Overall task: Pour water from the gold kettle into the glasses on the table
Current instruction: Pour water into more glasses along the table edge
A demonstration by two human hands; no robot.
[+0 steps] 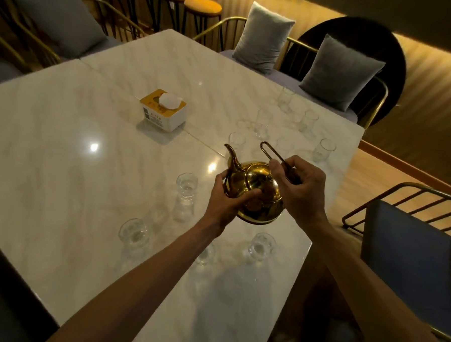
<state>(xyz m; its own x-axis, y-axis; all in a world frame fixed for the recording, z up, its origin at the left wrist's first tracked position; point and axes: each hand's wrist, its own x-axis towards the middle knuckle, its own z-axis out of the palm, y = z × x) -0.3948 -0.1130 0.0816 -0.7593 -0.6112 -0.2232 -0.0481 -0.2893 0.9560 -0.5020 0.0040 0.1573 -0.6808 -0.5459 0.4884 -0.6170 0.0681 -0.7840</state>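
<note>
The gold kettle point(257, 190) is above the white marble table point(63, 149), spout pointing away to the upper left. My left hand point(228, 199) cups its body and lid from the left. My right hand point(302, 185) grips the thin wire handle that sticks up behind the kettle. Clear glasses stand around it: one just left of the kettle point(186, 187), one nearer at the left point(133, 232), one near the front edge point(261, 247), one partly hidden under my left forearm point(205, 253). Several more glasses stand farther back on the right point(263, 122).
A yellow-and-white tissue box point(163, 109) sits mid-table. Chairs with grey cushions point(339, 72) line the far side. A dark blue chair with a metal frame point(408, 245) stands at the right, close to the table's edge. Round stools point(201, 6) stand at the back.
</note>
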